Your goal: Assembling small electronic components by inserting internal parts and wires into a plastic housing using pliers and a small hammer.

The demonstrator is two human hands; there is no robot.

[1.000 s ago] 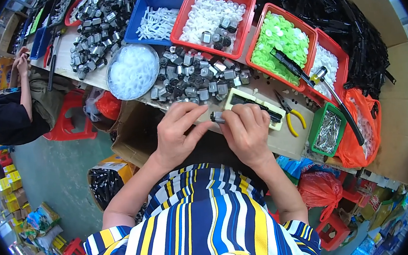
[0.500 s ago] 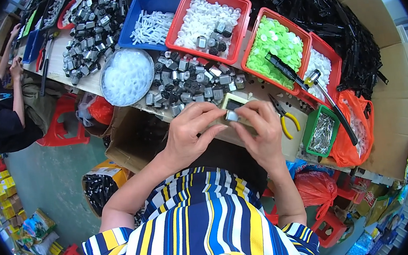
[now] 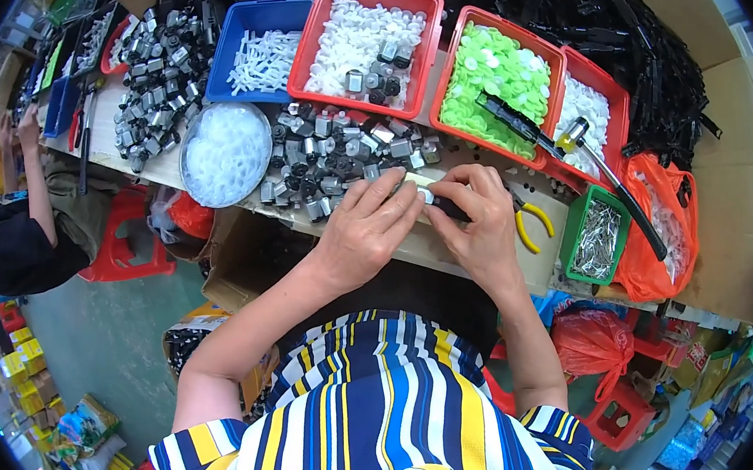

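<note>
Both my hands meet over a small cream-coloured block (image 3: 418, 179) at the front of the table. My right hand (image 3: 478, 230) pinches a small silver-white part (image 3: 427, 196) between thumb and fingers. My left hand (image 3: 367, 231) is closed, its fingers pressed together against the near-left side of the block; what they grip is hidden. Just beyond lies a pile of small silver-and-black motor-like parts (image 3: 323, 154). Pliers with yellow handles (image 3: 535, 224) lie to the right of my right hand, partly behind it.
Along the back stand a blue bin (image 3: 218, 80) of white sticks, a red bin (image 3: 426, 60) of white pieces and a red bin (image 3: 467, 16) of green discs. A black-handled tool (image 3: 640, 226) lies across the right bins, near a green tray (image 3: 570, 257) of metal pins. A person (image 3: 6, 243) sits far left.
My left hand has moved right and its fingers now cover much of the cream block. My right hand has shifted slightly, still pinching the small part. The view has turned a little.
</note>
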